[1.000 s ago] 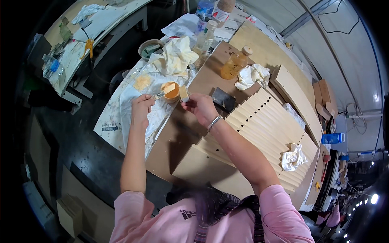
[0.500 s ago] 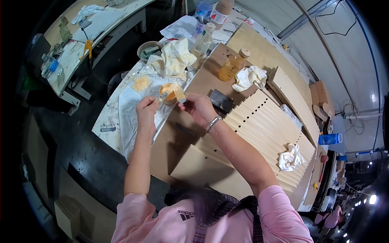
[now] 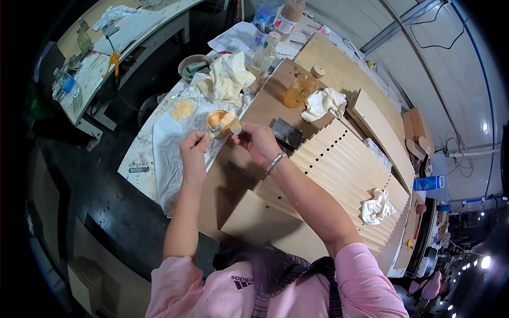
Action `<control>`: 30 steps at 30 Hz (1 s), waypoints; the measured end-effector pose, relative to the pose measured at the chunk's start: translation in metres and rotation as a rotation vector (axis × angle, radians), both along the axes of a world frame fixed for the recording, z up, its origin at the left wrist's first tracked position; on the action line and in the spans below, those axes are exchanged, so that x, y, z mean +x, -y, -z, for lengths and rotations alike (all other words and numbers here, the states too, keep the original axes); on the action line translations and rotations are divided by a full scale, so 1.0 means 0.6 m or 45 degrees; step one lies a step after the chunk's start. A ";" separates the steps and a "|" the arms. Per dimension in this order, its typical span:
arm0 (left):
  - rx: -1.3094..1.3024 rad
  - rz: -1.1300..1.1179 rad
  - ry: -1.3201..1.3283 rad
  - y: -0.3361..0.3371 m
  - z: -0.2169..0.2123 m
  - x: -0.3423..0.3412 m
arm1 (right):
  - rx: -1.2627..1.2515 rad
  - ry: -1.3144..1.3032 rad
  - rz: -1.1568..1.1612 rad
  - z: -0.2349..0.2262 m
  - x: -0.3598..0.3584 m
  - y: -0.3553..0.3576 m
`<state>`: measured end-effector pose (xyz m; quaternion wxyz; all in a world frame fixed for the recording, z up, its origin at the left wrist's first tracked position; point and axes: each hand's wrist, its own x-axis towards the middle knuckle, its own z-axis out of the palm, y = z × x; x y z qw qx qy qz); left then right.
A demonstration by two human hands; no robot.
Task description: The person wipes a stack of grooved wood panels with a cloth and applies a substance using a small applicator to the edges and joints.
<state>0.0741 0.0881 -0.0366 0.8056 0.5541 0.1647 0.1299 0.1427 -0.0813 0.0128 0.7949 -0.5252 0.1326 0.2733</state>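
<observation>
A workshop bench of bare brown board, with a dark floor to the left and white sheeting beyond. Over its left edge, above a stained white sheet, sits a small cup of amber liquid with a pale pad or brush head dipped at its rim. The left hand is closed in a pinch on a thin handle that runs up to the cup. The right hand pinches the cup's right rim, fingers curled, a metal bangle on its wrist. Just right of that hand lies a dark block. Behind the cup is a crumpled yellow cloth; farther right, an amber bottle and a white rag. Slatted boards with drilled holes fan out to the right, another rag on them.
</observation>
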 end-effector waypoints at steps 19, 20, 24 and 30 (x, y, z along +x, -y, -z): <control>0.180 -0.166 0.057 -0.002 0.022 0.016 | 0.040 -0.058 0.017 -0.010 -0.014 -0.012; 0.200 -0.137 0.059 0.003 0.020 0.009 | 0.030 -0.056 0.045 -0.008 -0.011 -0.007; 0.146 -0.083 0.042 0.024 0.022 -0.001 | -0.010 -0.053 0.017 -0.006 -0.007 0.003; 0.158 -0.193 -0.013 -0.023 0.050 0.036 | 0.055 -0.055 -0.013 -0.017 -0.023 -0.006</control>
